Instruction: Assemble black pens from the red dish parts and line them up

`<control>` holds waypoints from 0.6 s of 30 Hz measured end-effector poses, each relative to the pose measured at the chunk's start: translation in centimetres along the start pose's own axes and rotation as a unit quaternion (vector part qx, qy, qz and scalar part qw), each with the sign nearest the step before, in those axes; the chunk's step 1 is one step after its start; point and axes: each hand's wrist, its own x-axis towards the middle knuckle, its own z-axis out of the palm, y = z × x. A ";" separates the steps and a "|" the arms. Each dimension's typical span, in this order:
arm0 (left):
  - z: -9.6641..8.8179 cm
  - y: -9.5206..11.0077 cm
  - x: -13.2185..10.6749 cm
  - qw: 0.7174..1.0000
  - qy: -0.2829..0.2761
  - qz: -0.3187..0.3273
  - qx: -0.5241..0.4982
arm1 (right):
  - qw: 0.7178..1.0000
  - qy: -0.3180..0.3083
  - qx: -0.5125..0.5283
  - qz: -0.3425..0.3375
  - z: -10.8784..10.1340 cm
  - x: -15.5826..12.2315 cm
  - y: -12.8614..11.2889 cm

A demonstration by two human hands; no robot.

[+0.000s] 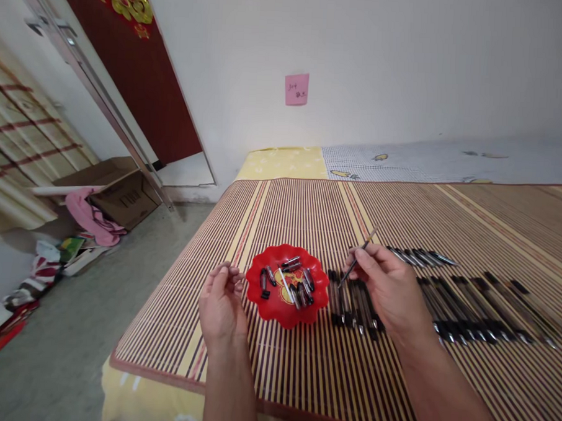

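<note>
My right hand (389, 286) pinches a thin pen refill (357, 257), dark along its lower part and pale at the top, tilted above a row of pens. My left hand (223, 301) is just left of the red scalloped dish (253, 296), its thumb and fingertips pressed together; I cannot make out whether anything is between them. Inside the dish lie several pen caps (308, 280) and a white stick (286, 287). Under and beside my right hand, capless pens (358, 307) lie side by side on the mat, and more pens (463, 308) continue to the right.
A striped bamboo mat (164, 329) covers the bed. Behind the pens is a row of clear pen caps (421, 257). A pink note (296, 89) sticks to the wall. On the floor at left stand a cardboard box (127, 201) and a pink cloth (92, 214).
</note>
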 end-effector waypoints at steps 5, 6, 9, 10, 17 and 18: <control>0.1 -0.1 -0.1 1.000 0.003 -0.003 0.005 | 0.999 0.039 0.009 -0.016 -0.7 0.3 -0.9; 0.2 -0.1 -0.2 1.000 0.006 -0.005 0.006 | 0.999 0.044 0.009 -0.024 -0.8 0.4 -1.1; 0.3 0.0 -0.1 1.000 0.019 -0.006 0.006 | 0.997 0.058 0.007 -0.047 -1.2 0.5 -1.5; 0.3 0.0 -0.1 1.000 0.023 -0.006 0.007 | 0.997 0.063 0.012 -0.052 -1.4 0.6 -1.7; 0.5 0.1 -0.2 0.999 0.029 -0.002 0.017 | 0.989 0.108 0.065 -0.078 -2.1 0.8 -2.7; 0.6 0.0 -0.2 0.999 0.030 -0.001 0.015 | 0.989 0.109 0.066 -0.078 -2.1 0.8 -2.8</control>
